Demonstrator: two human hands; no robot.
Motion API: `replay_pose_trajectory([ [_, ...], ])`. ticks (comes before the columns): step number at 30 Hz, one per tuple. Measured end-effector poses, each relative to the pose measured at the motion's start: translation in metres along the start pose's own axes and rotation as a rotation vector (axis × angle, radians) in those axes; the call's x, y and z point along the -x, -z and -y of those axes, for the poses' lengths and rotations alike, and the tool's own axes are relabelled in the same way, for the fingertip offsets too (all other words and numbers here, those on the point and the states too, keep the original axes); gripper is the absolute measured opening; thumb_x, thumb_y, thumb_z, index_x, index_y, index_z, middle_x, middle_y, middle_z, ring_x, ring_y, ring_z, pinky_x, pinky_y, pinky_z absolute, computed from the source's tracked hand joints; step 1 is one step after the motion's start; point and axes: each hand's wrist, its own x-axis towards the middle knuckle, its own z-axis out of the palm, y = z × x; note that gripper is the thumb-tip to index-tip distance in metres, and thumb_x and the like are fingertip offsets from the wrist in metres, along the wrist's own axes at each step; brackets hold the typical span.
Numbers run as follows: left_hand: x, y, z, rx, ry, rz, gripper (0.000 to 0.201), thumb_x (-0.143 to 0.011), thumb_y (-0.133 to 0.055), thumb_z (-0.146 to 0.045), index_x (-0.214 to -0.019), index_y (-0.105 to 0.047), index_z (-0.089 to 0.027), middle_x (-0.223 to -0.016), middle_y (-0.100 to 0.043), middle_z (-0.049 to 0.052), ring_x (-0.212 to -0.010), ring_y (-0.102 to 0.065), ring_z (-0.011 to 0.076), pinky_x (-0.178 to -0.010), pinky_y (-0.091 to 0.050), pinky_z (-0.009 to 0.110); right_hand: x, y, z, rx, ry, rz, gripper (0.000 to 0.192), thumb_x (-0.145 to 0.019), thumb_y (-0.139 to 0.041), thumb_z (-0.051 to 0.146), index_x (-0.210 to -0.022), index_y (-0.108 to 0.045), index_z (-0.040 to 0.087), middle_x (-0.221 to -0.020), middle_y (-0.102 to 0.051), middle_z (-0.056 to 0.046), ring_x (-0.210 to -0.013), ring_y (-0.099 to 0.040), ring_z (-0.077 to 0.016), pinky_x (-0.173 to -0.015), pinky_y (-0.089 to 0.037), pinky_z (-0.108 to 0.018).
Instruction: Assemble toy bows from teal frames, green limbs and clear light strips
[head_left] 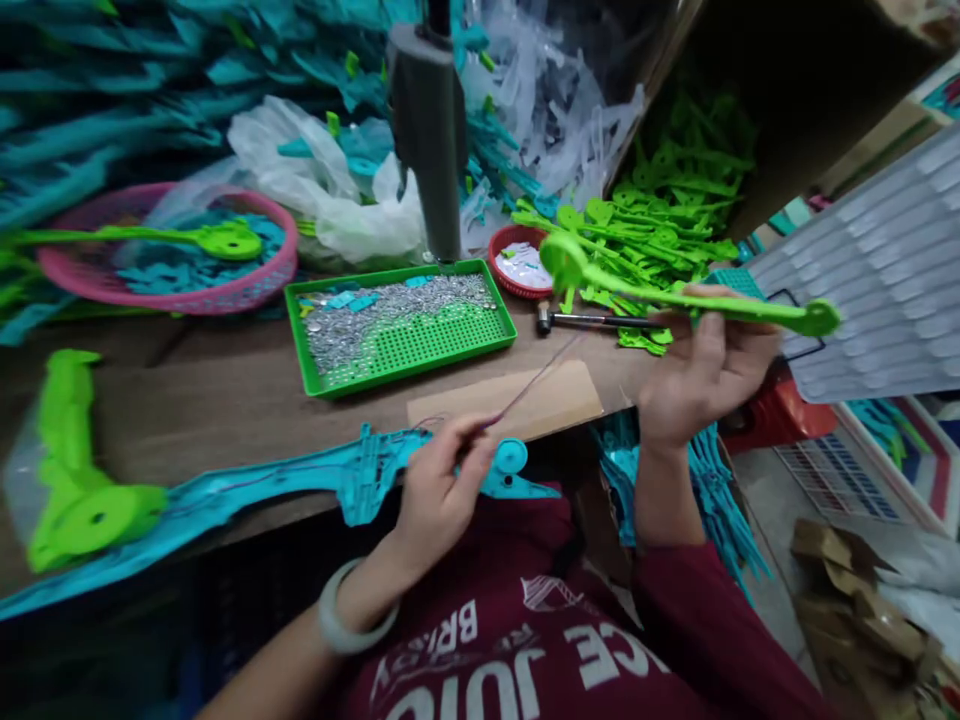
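Observation:
My left hand pinches a thin purple string against a long teal plastic part that lies along the table's near edge. A round teal end shows just right of my fingers. My right hand holds a long lime-green plastic arm up over the table's right end; its round head points left. The string runs up and right from my left hand over a tan card.
A green tray of small silver bits sits mid-table, a small red basket and a hammer to its right. A pink basket, grey post, green parts heap, lime piece surround them.

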Motion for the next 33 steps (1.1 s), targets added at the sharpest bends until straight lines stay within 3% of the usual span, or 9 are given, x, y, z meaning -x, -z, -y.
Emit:
replay_pose_trajectory([
  [2,0.015,0.006,0.008,-0.245,-0.238,-0.151,0.015,-0.101,-0.050,-0.021,-0.108,-0.064,-0.020,-0.082,-0.071,0.002,-0.072,-0.067,0.0134,-0.066,-0.051,0.025,0.010,0.024,-0.015,-0.020,-0.290,0.136,0.017,-0.091,-0.054,0.036,-0.103,-0.045,0.026,-0.094,-0.066,-0.004,-0.099,-0.074,-0.0233,-0.066,-0.066,-0.033],
  [5,0.033,0.012,0.023,-0.437,-0.626,-0.039,0.009,-0.095,-0.061,-0.014,-0.101,-0.064,-0.020,-0.060,-0.059,-0.004,-0.054,-0.056,0.0109,-0.056,-0.044,0.025,0.041,0.051,-0.038,-0.049,-0.808,0.362,0.024,-0.082,-0.065,0.037,-0.091,-0.046,0.024,-0.070,-0.064,0.001,-0.076,-0.076,-0.0212,-0.049,-0.062,-0.026],
  [8,0.040,0.013,0.037,-0.528,-0.786,0.059,0.020,-0.087,-0.069,-0.010,-0.106,-0.065,-0.017,-0.055,-0.055,-0.007,-0.048,-0.050,0.0109,-0.050,-0.036,0.028,0.070,0.059,-0.055,-0.060,-1.045,0.415,0.033,-0.075,-0.070,0.040,-0.090,-0.046,0.024,-0.063,-0.065,0.004,-0.063,-0.074,-0.0193,-0.042,-0.058,-0.023],
  [12,0.024,0.018,0.056,-0.600,-0.795,0.094,0.024,-0.088,-0.066,-0.008,-0.110,-0.063,-0.018,-0.056,-0.055,-0.007,-0.049,-0.051,0.0111,-0.051,-0.037,0.028,0.075,0.050,-0.071,-0.090,-1.082,0.441,0.036,-0.075,-0.072,0.042,-0.091,-0.044,0.024,-0.061,-0.065,0.006,-0.055,-0.071,-0.0161,-0.041,-0.057,-0.021],
  [17,-0.005,0.026,0.058,-0.525,-0.642,-0.037,0.014,-0.090,-0.064,-0.010,-0.099,-0.062,-0.020,-0.067,-0.065,-0.001,-0.058,-0.059,0.0128,-0.060,-0.047,0.025,0.051,0.036,-0.086,-0.089,-1.088,0.489,0.037,-0.074,-0.072,0.040,-0.087,-0.040,0.025,-0.059,-0.066,0.008,-0.045,-0.067,-0.0119,-0.039,-0.053,-0.017],
  [21,0.007,0.030,0.037,-0.443,-0.445,0.018,0.011,-0.091,-0.060,-0.011,-0.087,-0.062,-0.021,-0.065,-0.063,-0.003,-0.055,-0.058,0.0113,-0.059,-0.047,0.023,0.044,0.033,-0.089,-0.084,-1.102,0.525,0.040,-0.074,-0.073,0.041,-0.086,-0.039,0.025,-0.058,-0.066,0.008,-0.044,-0.068,-0.0130,-0.035,-0.049,-0.016],
  [24,0.023,0.028,0.029,-0.473,-0.458,0.069,0.005,-0.092,-0.063,-0.014,-0.091,-0.066,-0.019,-0.059,-0.057,-0.005,-0.048,-0.051,0.0108,-0.051,-0.039,0.025,0.046,0.037,-0.085,-0.076,-1.116,0.548,0.041,-0.073,-0.074,0.042,-0.087,-0.039,0.025,-0.059,-0.066,0.008,-0.044,-0.068,-0.0133,-0.037,-0.052,-0.017],
  [29,0.025,0.016,0.044,-0.465,-0.536,0.156,0.009,-0.095,-0.059,-0.012,-0.097,-0.067,-0.017,-0.063,-0.060,-0.002,-0.054,-0.054,0.0122,-0.054,-0.042,0.026,0.049,0.043,-0.082,-0.060,-1.115,0.526,0.040,-0.074,-0.072,0.042,-0.089,-0.040,0.024,-0.057,-0.065,0.008,-0.041,-0.065,-0.0114,-0.035,-0.048,-0.015],
  [33,0.008,0.007,0.054,-0.440,-0.439,0.161,0.014,-0.098,-0.054,-0.016,-0.096,-0.067,-0.019,-0.076,-0.067,0.002,-0.065,-0.062,0.0137,-0.065,-0.050,0.025,0.042,0.037,-0.088,-0.054,-1.081,0.506,0.040,-0.073,-0.071,0.041,-0.089,-0.038,0.025,-0.059,-0.064,0.009,-0.046,-0.068,-0.0128,-0.036,-0.048,-0.015],
])
